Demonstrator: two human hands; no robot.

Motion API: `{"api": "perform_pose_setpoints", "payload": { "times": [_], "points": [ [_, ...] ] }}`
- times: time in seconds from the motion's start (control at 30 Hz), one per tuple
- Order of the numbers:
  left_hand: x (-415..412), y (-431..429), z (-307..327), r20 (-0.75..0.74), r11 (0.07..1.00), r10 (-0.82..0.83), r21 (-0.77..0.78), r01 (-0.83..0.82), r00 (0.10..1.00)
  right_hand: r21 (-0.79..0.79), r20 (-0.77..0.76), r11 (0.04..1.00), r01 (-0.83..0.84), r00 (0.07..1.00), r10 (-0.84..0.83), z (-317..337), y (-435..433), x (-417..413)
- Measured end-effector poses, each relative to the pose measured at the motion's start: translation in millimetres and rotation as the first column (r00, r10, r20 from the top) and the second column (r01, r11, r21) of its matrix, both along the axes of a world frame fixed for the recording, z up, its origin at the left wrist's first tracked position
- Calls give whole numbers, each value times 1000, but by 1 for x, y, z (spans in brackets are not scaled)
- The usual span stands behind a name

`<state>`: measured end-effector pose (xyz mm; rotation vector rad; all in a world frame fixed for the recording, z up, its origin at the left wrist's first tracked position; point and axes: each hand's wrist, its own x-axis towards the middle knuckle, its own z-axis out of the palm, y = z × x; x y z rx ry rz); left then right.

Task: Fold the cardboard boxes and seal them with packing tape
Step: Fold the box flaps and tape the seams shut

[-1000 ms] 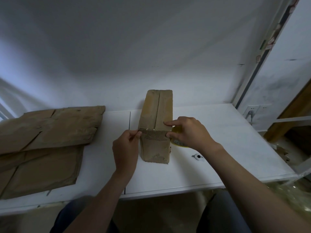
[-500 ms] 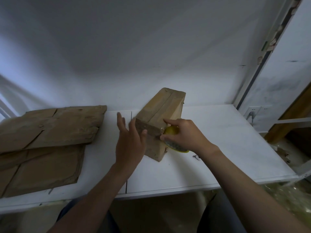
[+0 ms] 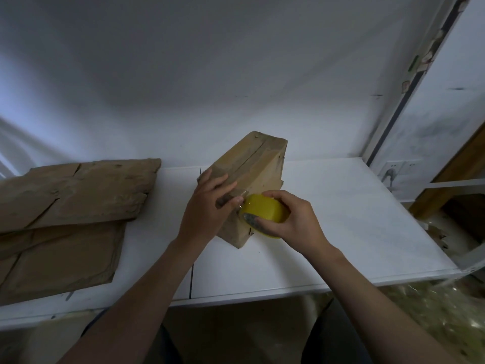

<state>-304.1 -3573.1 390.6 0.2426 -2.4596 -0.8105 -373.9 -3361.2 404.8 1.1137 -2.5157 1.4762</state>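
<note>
Yellow tape roll (image 3: 263, 212) is gripped in my right hand (image 3: 294, 227) just right of the box (image 3: 249, 179) on the desk (image 3: 341, 219), whose long axis runs away rightward, left hand (image 3: 207, 206) fingers flat on its near end.

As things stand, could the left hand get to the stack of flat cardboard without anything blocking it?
Probably yes. The left hand rests on the folded box, and only bare table lies between it and the flat cardboard to its left. It would have to let go of the box first.
</note>
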Motion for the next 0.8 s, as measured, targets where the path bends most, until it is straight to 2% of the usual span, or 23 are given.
{"api": "perform_pose_setpoints", "payload": {
  "times": [0.17,0.33,0.57,0.7,0.8],
  "points": [
    [1,-4,0,-17,1000,-18,19,18,1000,140,-160,985,96,984,-73,14,-9,4],
    [0,-5,-1,-24,1000,-17,4,17,1000,342,-157,927,157,982,-109,6,-11,1],
    [-2,1,-7,-77,998,56,-39,-59,995,376,-154,913,156,983,-104,8,-39,-6],
    [-5,-1,-7,-84,981,132,-133,-142,988,397,-124,908,130,988,-88,6,-43,-10],
    [-8,-3,-9,-114,972,121,-186,-141,986,370,-54,927,61,998,-44,4,-35,-11]
  ]
}}
